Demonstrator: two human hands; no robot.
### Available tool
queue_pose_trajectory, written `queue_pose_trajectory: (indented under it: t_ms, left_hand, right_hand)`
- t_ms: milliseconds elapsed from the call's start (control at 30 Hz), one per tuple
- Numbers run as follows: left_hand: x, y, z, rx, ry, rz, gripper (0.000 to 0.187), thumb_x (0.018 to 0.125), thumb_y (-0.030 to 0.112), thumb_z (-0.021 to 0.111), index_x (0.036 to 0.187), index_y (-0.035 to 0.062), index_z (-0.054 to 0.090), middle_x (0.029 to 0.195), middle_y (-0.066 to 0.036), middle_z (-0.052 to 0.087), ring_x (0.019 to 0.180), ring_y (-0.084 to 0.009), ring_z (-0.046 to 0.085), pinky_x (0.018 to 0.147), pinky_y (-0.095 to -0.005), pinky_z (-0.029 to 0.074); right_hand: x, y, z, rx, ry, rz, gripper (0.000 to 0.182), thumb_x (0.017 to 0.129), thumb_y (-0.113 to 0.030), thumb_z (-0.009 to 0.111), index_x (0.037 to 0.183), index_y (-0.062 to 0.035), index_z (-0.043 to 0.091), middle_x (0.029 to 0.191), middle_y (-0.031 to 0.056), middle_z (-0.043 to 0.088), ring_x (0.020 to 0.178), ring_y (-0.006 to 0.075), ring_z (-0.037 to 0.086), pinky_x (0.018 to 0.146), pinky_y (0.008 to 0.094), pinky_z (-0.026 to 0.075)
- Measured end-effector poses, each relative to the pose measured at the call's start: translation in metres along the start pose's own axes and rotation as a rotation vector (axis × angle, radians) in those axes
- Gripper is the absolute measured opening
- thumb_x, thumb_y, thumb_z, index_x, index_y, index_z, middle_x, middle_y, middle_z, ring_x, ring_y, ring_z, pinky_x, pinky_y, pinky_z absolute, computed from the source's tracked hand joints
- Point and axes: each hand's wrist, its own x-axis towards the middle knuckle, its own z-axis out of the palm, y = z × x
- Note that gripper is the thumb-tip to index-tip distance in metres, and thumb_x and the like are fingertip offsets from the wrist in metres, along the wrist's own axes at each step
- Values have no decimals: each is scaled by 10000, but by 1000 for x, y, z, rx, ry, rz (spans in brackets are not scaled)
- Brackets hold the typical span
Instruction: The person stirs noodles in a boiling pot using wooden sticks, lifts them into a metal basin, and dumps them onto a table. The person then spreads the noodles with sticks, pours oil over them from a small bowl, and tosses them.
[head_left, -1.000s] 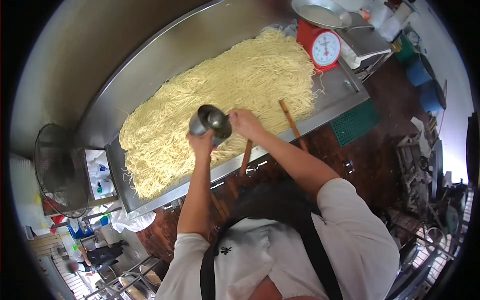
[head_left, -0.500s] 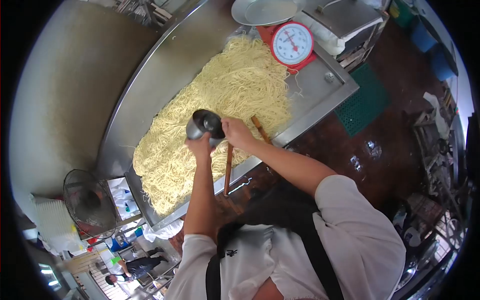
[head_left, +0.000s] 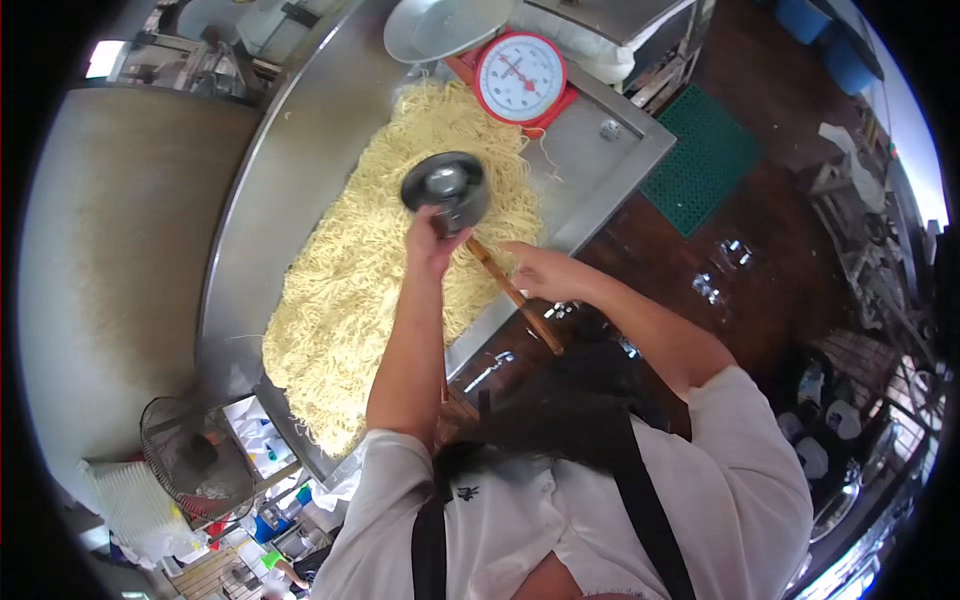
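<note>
My left hand (head_left: pixel 432 244) grips the rim and side of a round metal bowl (head_left: pixel 470 207), which is tilted so its shiny inside shows. The bowl is over a wide heap of pale yellow noodles (head_left: pixel 350 290) spread on a steel table (head_left: pixel 590 185). To the right, apart from the bowl, my right hand (head_left: pixel 548 272) has its fingers stretched out and holds nothing. Close by its fingertips, a wooden stick (head_left: pixel 515 297) slants from the noodles out over the table's front edge.
A red dial scale (head_left: pixel 520 80) with a metal pan (head_left: pixel 445 25) stands at the table's far end. A round fan (head_left: pixel 197 460) is at the lower left. A green mat (head_left: pixel 700 160) lies on the wet floor, and another person (head_left: pixel 290 572) is partly visible at the lower left.
My right hand has let go of the bowl and drawn away to the right. My left hand has carried the bowl up and rightward. The whole view has also shifted.
</note>
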Motion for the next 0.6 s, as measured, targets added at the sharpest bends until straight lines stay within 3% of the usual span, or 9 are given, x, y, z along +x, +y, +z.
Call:
queue_pose_trajectory:
  t_ms: [67, 100, 233, 300, 400, 500, 533, 567, 600]
  left_hand:
    - [-4, -31, 41, -28, -46, -123, 385, 933, 263, 559, 1248, 44, 526, 1203, -168, 620, 1043, -343, 641, 831, -518, 588]
    - [10, -50, 51, -61, -104, -166, 402, 904, 256, 599, 1248, 57, 533, 1279, -170, 566, 1147, -358, 598, 925, -567, 546]
    - [57, -99, 95, -47, -203, -148, 517, 892, 242, 691, 1327, 37, 504, 1271, -150, 559, 1105, -295, 580, 928, -528, 557]
    - [42, -87, 104, 122, -25, -164, 456, 891, 266, 707, 1261, 32, 577, 1168, -122, 616, 1019, -286, 612, 870, -490, 576]
    - [15, -78, 50, 536, -186, 116, 421, 906, 331, 692, 1160, -1, 639, 1048, -143, 680, 951, -321, 666, 814, -457, 575]
    - [-58, -57, -58, 1145, 48, 492, 516, 896, 442, 680, 1083, -39, 671, 937, -191, 712, 870, -375, 693, 794, -444, 563]
    - [-62, -74, -116, 1330, 108, 523, 547, 892, 468, 657, 1062, -52, 679, 922, -219, 710, 852, -396, 692, 786, -467, 555]
    - [-62, -96, -169, 1514, 163, 556, 581, 889, 494, 633, 1042, -64, 687, 906, -247, 708, 835, -418, 690, 778, -490, 547]
    - [-82, -106, -202, 1517, 127, 312, 588, 885, 504, 644, 1017, -67, 688, 881, -250, 705, 838, -410, 693, 773, -488, 544]
  right_hand:
    - [-41, 50, 7, -65, 103, 97, 538, 963, -167, 585, 1442, 11, 417, 875, 128, 692, 758, 190, 678, 704, 334, 539]
    - [-55, 67, 12, -40, 128, 123, 527, 964, -162, 586, 1435, 13, 428, 875, 123, 693, 761, 185, 677, 708, 328, 540]
    - [-80, 85, 32, -35, 194, 253, 461, 963, -183, 586, 1361, 31, 499, 936, 135, 695, 852, 233, 669, 792, 343, 532]
    - [-76, 94, 43, -181, 227, 285, 432, 951, -242, 574, 1275, 44, 567, 1062, 223, 702, 1013, 381, 659, 917, 435, 507]
    - [-70, 86, 65, -350, 271, 304, 510, 970, -308, 580, 1328, 51, 515, 1062, 242, 695, 1055, 401, 644, 939, 442, 498]
    - [-46, 95, 108, -405, 293, 303, 526, 991, -367, 575, 1332, 26, 497, 997, 215, 699, 960, 363, 677, 851, 430, 535]
    - [-38, 96, 120, -426, 299, 305, 522, 999, -387, 572, 1324, 14, 496, 960, 199, 702, 906, 342, 695, 803, 424, 555]
    - [-29, 90, 130, -228, 269, 403, 498, 1004, -395, 567, 1297, 3, 504, 915, 169, 687, 845, 297, 688, 733, 405, 554]
    - [-20, 82, 140, -32, 240, 501, 475, 1008, -403, 562, 1269, -9, 511, 870, 140, 671, 783, 251, 681, 663, 385, 554]
